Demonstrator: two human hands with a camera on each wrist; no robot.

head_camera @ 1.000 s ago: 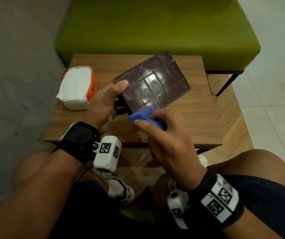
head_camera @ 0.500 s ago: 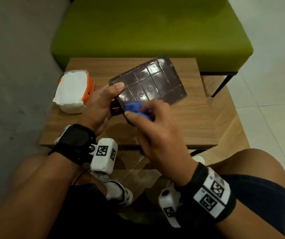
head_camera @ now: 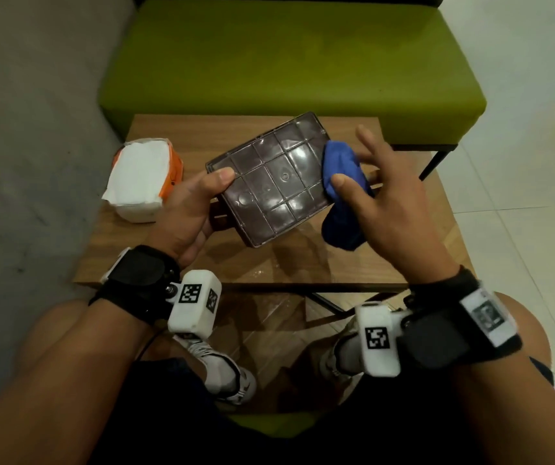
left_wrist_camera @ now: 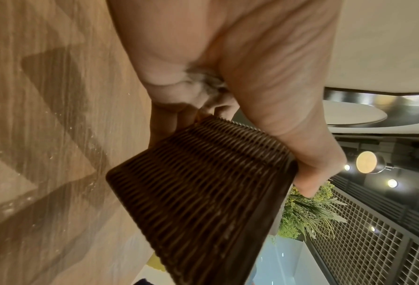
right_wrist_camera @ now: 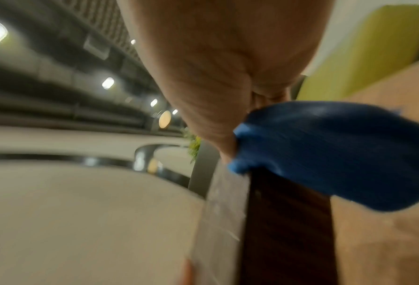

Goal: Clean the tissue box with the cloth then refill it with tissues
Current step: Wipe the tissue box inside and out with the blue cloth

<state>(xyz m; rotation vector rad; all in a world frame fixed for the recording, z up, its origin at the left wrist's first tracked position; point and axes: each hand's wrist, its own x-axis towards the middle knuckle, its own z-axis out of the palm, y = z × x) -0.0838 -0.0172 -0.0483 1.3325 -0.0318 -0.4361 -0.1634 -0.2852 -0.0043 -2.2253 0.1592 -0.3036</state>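
Note:
My left hand [head_camera: 195,203] grips the near left end of the dark brown tissue box [head_camera: 271,177], thumb on its gridded underside, which faces up above the table. Its woven side wall [left_wrist_camera: 203,192] shows in the left wrist view under my thumb. My right hand [head_camera: 370,182] pinches a blue cloth [head_camera: 343,193] with the thumb against the box's right edge, the other fingers spread out. The cloth [right_wrist_camera: 325,152] hangs over the box's brown side in the blurred right wrist view. A white tissue pack [head_camera: 143,179] in an orange wrapper lies on the table's left part.
A small wooden table [head_camera: 319,256] stands in front of my knees, with a green padded bench [head_camera: 286,62] behind it. A grey wall runs along the left and pale floor tiles lie to the right.
My right hand has carried the blue cloth from the box's near edge across to its right edge. The box has tipped nearer to me in my left hand.

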